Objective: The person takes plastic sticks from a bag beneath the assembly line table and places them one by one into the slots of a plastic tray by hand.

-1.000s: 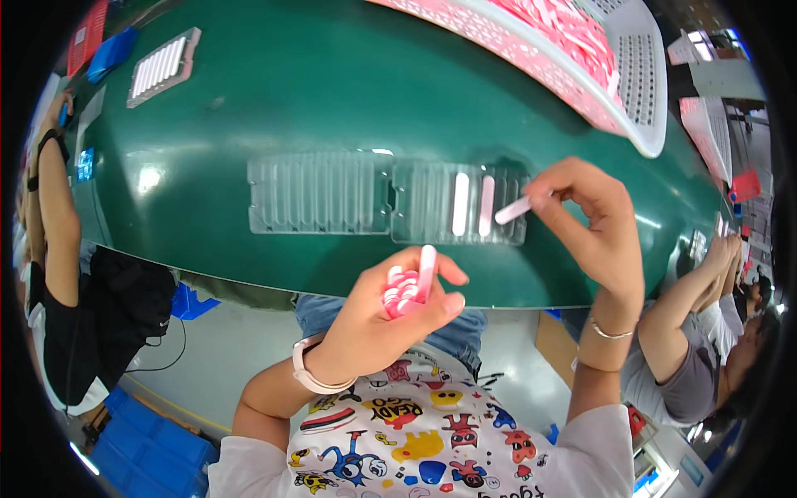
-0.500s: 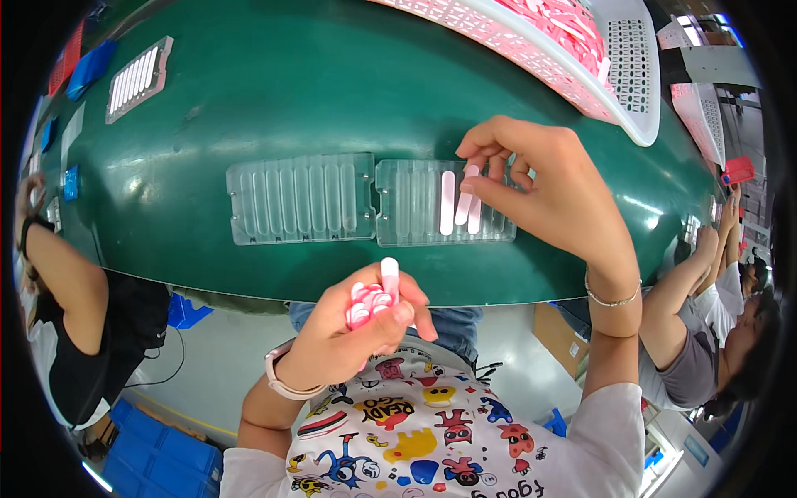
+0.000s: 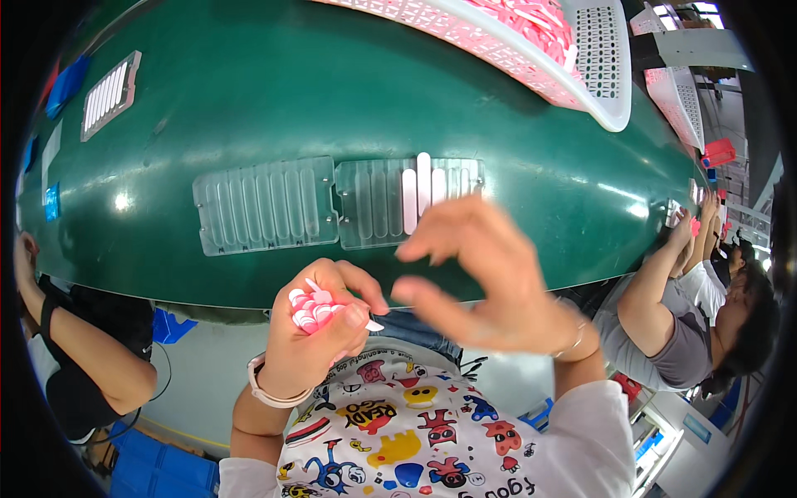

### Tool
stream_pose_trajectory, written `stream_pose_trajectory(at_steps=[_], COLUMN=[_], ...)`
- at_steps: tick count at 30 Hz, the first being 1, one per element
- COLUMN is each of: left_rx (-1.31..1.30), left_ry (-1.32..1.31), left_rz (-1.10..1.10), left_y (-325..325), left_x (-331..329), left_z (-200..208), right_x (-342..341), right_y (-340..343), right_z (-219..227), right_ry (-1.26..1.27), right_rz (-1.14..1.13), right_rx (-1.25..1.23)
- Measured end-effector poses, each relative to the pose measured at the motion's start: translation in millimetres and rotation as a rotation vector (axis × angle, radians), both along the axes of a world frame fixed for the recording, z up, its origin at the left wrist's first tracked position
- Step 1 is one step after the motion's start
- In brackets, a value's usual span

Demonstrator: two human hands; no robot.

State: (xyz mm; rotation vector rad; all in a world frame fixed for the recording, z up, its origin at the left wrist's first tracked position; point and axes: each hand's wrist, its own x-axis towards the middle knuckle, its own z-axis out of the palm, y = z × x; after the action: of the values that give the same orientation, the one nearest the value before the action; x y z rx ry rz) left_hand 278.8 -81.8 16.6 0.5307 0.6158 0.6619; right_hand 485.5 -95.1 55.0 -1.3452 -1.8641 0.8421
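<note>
Clenched around a bundle of pink and white sticks, the left hand sits below the near edge of the green conveyor belt. Right hand is open and empty, fingers spread, thumb and forefinger reaching toward the bundle. Two clear slotted trays lie side by side near the belt's near edge; the right tray holds three sticks. A white basket of pink parts occupies the far right corner.
</note>
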Motion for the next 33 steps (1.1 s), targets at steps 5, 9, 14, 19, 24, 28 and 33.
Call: stream_pose_trajectory(at_steps=[5, 9, 14, 19, 24, 28, 33], left_rx=[0.036, 0.147, 0.158, 0.776, 1.333, 1.518, 1.549], left_ry=[-0.024, 0.072, 0.2, 0.585, 0.967, 1.105, 1.12], left_rz=[-0.007, 0.022, 0.046, 0.075, -0.21, -0.623, -0.687], left_y=[-3.6, -3.9, -1.5, 13.1, 30.7, 34.2, 29.9], left_x=[11.3, 14.4, 15.7, 18.3, 29.6, 38.5, 40.7], left_z=[1.8, 3.0, 9.5, 5.4, 21.5, 26.6, 28.1], right_x=[-36.4, -34.3, -24.9, -7.2, 6.2, 9.5, 13.4], right_y=[-44.5, -52.2, -50.8, -49.2, -51.0, -52.2, -51.0], right_z=[-25.8, -31.7, -30.4, -24.4, -26.1, -29.0, -36.9], right_ry=[0.451, 0.556, 0.576, -0.003, -0.039, 0.041, 0.071], right_rz=[-0.242, -0.349, -0.469, -0.356, -0.466, -0.512, -0.553], right_rx=[-0.193, -0.219, -0.089, 0.41, 0.388, 0.368, 0.358])
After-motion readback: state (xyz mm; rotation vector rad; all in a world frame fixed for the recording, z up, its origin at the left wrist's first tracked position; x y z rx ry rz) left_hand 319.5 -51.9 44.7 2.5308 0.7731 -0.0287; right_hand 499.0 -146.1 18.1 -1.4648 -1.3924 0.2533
